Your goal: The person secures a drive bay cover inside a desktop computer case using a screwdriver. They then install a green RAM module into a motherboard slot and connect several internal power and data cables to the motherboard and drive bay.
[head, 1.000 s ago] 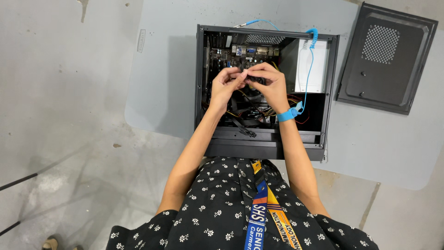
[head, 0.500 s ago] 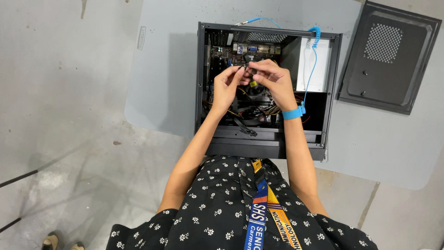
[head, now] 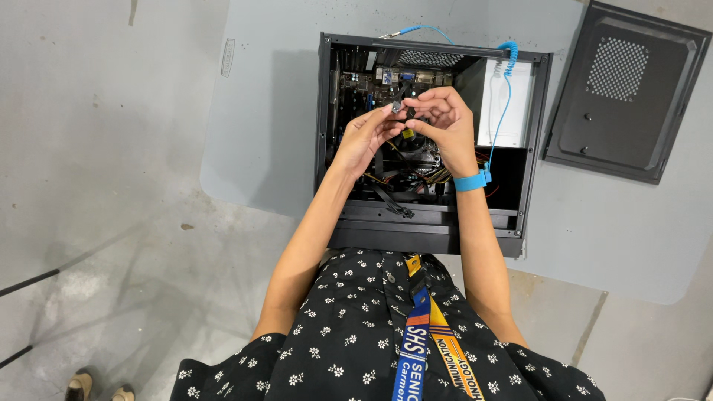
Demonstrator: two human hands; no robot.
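Note:
An open black computer case (head: pixel 324 148) lies on a grey table (head: pixel 260 141), its boards and cables showing. Above its middle, my left hand (head: pixel 364 137) and my right hand (head: pixel 440 119) meet, both pinching a small black part (head: pixel 401 108) between their fingertips. A yellow piece shows just under the fingers. A blue wrist strap (head: pixel 469 181) circles my right wrist, and its coiled blue cord (head: pixel 508 67) runs up to the case's far edge.
The case's black side panel (head: pixel 624 93), with a round vent grid, lies on the table to the right. A white box (head: pixel 512 104) sits in the case's right part. Bare concrete floor lies to the left. A lanyard hangs on my patterned dress.
Both hands have stayed above the case's middle, shifting slightly toward its far side while the fingers work on the small part.

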